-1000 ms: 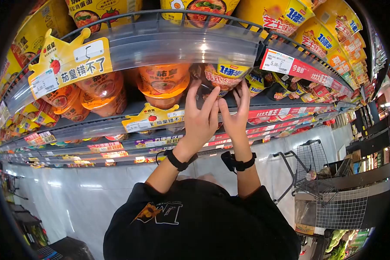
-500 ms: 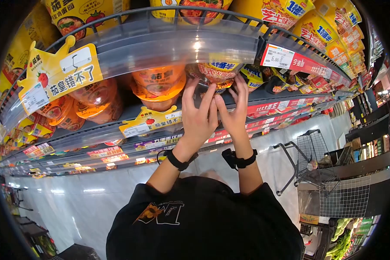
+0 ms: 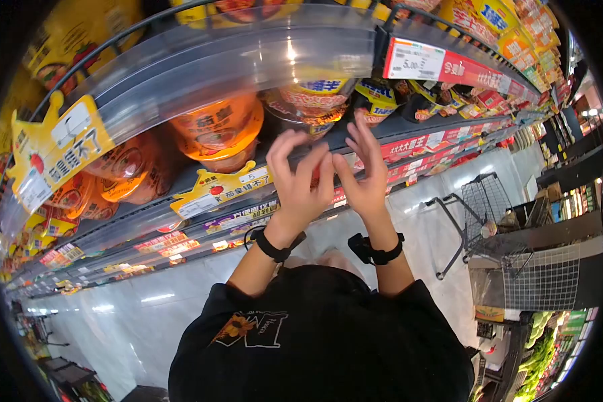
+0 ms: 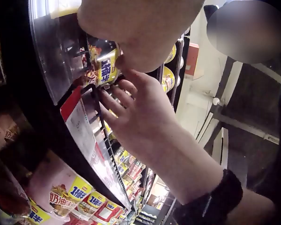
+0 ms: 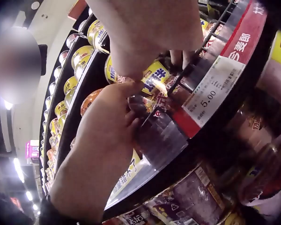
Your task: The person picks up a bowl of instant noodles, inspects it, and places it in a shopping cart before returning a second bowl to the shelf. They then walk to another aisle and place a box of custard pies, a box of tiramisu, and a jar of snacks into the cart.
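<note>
A cup of instant noodles point(image 3: 315, 100) with a yellow-and-blue label stands on the shelf behind a clear plastic guard. Just in front of it my left hand point(image 3: 303, 184) is lifted with fingers spread and loosely bent, holding nothing. Beside it my right hand point(image 3: 367, 175) also has its fingers apart, clear of the cup. Both thumbs point inward, close to each other. The right wrist view shows the same cup's label point(image 5: 154, 77) between the two hands. To the left sits an orange noodle cup point(image 3: 218, 127), and to the right a black-and-yellow one point(image 3: 375, 102).
A shelf edge with price tags point(image 3: 415, 59) and a crown-shaped yellow sign point(image 3: 57, 157) runs above the cups. Lower shelf strips point(image 3: 238, 218) lie below my hands. A wire shopping cart point(image 3: 486, 208) stands on the pale floor at right.
Both hands have let go of the noodle cup and drawn back toward me. The cup stays on the shelf. The head view has shifted a little to the right.
</note>
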Demonstrator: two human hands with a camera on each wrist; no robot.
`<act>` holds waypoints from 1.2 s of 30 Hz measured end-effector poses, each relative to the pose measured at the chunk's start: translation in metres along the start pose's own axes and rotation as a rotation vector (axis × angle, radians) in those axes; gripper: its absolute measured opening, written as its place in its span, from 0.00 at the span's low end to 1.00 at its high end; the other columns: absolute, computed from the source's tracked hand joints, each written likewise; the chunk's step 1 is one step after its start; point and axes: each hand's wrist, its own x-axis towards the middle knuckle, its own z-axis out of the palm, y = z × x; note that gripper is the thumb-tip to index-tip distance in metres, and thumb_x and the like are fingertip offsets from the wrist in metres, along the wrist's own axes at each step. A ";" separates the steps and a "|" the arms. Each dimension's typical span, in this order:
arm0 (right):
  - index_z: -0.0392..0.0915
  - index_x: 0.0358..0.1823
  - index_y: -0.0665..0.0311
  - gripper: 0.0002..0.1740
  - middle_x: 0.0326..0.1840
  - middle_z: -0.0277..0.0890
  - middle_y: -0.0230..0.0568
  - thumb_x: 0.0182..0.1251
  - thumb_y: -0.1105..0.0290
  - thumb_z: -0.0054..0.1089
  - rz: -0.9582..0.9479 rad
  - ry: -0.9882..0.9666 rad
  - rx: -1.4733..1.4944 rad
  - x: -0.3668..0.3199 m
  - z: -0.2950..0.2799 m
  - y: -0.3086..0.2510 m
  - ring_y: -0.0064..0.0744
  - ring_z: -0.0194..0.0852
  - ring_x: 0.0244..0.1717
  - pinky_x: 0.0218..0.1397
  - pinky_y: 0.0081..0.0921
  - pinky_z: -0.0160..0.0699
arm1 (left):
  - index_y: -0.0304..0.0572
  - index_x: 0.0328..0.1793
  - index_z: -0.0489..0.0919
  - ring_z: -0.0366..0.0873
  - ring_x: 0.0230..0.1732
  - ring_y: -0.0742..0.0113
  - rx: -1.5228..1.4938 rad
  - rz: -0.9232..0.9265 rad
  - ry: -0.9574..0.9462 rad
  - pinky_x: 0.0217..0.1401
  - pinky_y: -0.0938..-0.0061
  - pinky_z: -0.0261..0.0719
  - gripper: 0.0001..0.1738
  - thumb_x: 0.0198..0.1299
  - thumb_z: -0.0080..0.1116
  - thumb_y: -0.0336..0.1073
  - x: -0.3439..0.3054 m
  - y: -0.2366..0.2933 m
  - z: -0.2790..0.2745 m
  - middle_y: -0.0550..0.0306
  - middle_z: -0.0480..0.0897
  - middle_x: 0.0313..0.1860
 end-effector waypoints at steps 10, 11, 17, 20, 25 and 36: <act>0.66 0.70 0.70 0.30 0.58 0.83 0.50 0.67 0.81 0.64 0.268 0.046 0.010 -0.065 -0.112 0.027 0.33 0.85 0.51 0.54 0.28 0.82 | 0.41 0.44 0.83 0.82 0.42 0.52 -0.381 0.008 -0.353 0.41 0.65 0.80 0.13 0.51 0.69 0.23 -0.042 0.042 0.076 0.50 0.81 0.47; 0.67 0.70 0.69 0.29 0.58 0.83 0.49 0.68 0.80 0.63 0.295 0.074 0.013 -0.071 -0.123 0.031 0.32 0.86 0.50 0.54 0.27 0.82 | 0.40 0.44 0.83 0.82 0.42 0.52 -0.383 0.013 -0.382 0.41 0.64 0.80 0.13 0.51 0.69 0.24 -0.047 0.045 0.087 0.49 0.81 0.46; 0.80 0.58 0.70 0.15 0.48 0.85 0.46 0.72 0.78 0.56 0.405 0.223 -0.050 -0.093 -0.200 0.053 0.29 0.85 0.45 0.49 0.25 0.82 | 0.36 0.44 0.81 0.79 0.43 0.48 -0.382 0.036 -0.552 0.45 0.60 0.78 0.10 0.55 0.66 0.24 -0.075 0.094 0.180 0.48 0.82 0.45; 0.79 0.59 0.69 0.16 0.46 0.85 0.47 0.72 0.79 0.55 0.448 0.268 -0.064 -0.107 -0.260 0.070 0.29 0.85 0.45 0.48 0.26 0.82 | 0.37 0.44 0.81 0.79 0.45 0.47 -0.393 0.027 -0.657 0.46 0.59 0.77 0.09 0.56 0.65 0.24 -0.092 0.130 0.231 0.48 0.82 0.44; 0.76 0.60 0.70 0.17 0.48 0.86 0.45 0.72 0.80 0.55 0.630 0.211 -0.084 -0.143 -0.380 0.078 0.28 0.85 0.54 0.57 0.25 0.80 | 0.37 0.43 0.81 0.79 0.44 0.47 -0.505 -0.025 -0.827 0.47 0.60 0.77 0.07 0.59 0.64 0.25 -0.131 0.195 0.316 0.48 0.81 0.41; 0.77 0.59 0.65 0.17 0.40 0.88 0.48 0.70 0.75 0.60 0.648 0.546 -0.232 -0.207 -0.570 0.071 0.39 0.90 0.45 0.47 0.29 0.84 | 0.35 0.45 0.81 0.83 0.41 0.50 -0.813 -0.060 -1.163 0.43 0.65 0.79 0.05 0.64 0.63 0.27 -0.181 0.344 0.474 0.48 0.83 0.39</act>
